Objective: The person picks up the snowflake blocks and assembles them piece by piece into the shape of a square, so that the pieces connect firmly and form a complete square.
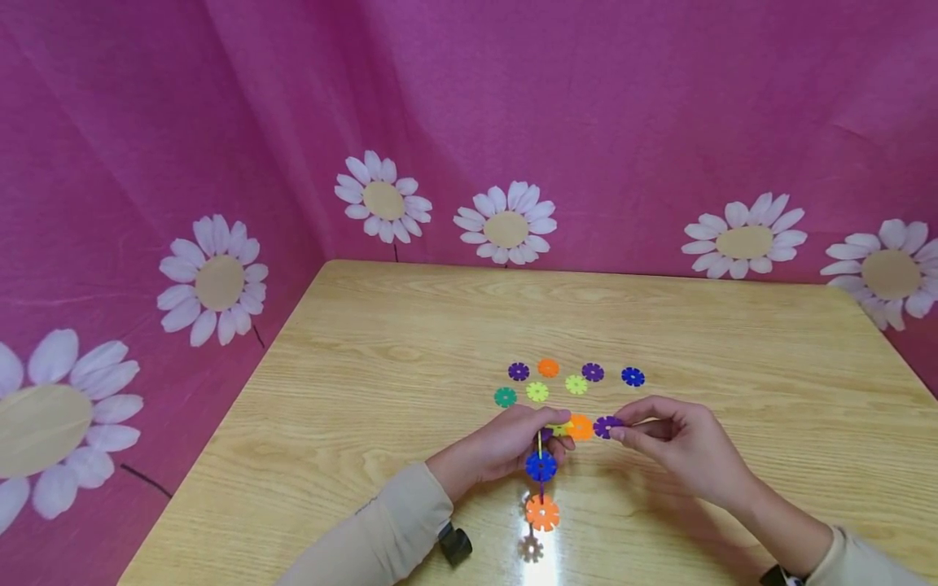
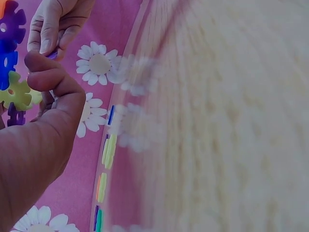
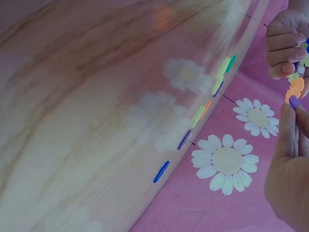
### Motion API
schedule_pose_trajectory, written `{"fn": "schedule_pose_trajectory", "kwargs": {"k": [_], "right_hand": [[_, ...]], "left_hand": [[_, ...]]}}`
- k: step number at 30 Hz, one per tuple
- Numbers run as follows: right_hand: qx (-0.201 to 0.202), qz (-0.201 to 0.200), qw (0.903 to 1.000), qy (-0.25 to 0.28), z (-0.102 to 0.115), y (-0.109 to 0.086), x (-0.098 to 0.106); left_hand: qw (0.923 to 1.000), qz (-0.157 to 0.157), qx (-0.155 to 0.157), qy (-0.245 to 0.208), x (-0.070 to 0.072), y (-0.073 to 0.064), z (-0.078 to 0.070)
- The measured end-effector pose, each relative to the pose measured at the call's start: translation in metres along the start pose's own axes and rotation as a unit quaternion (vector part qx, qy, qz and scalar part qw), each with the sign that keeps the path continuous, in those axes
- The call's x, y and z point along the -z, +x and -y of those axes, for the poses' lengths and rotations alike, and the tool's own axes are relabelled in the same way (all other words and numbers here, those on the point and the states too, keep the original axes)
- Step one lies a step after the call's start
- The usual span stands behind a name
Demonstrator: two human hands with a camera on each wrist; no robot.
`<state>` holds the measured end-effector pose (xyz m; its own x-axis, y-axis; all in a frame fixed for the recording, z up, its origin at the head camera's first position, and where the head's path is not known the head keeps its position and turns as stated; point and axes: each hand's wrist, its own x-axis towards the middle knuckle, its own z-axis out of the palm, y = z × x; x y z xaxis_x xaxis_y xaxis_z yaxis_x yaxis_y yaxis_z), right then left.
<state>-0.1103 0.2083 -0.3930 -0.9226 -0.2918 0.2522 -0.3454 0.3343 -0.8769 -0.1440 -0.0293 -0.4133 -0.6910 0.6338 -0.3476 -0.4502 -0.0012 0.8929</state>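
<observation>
In the head view my left hand holds a linked chain of notched plastic discs between thumb and fingers. From it hang a blue disc and, lowest, an orange disc. A yellow-green disc and a second orange disc stick out to the right of the thumb. My right hand pinches a purple disc by its edge, close beside that orange disc. In the right wrist view the purple disc meets the orange one; whether they interlock I cannot tell.
Several loose discs lie flat on the wooden table beyond the hands, among them a green, a yellow-green and a blue one. A pink cloth with white flowers rises behind and left of the table.
</observation>
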Motion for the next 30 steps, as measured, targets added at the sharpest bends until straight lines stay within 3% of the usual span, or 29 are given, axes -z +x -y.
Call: {"fn": "schedule_pose_trajectory", "kwargs": {"k": [9,15,23,30], "right_hand": [[-0.008,0.004,1.0000,0.002,0.0014,-0.0008,-0.0006],[0.011,0.001,0.9999,0.013,0.0000,-0.0041,-0.0030],[0.014,-0.009,0.9995,0.026,-0.0036,-0.0061,-0.0074],[0.044,0.008,0.9983,0.037,-0.0056,-0.0039,-0.0083]], "left_hand": [[0.9998,0.004,0.002,0.017,-0.0013,-0.0002,0.0006],[0.9997,0.016,-0.002,0.016,-0.0011,-0.0002,0.0014],[0.9982,0.035,-0.028,0.040,0.0016,-0.0002,0.0018],[0.9965,0.021,-0.044,0.068,0.0008,-0.0001,0.0013]]}}
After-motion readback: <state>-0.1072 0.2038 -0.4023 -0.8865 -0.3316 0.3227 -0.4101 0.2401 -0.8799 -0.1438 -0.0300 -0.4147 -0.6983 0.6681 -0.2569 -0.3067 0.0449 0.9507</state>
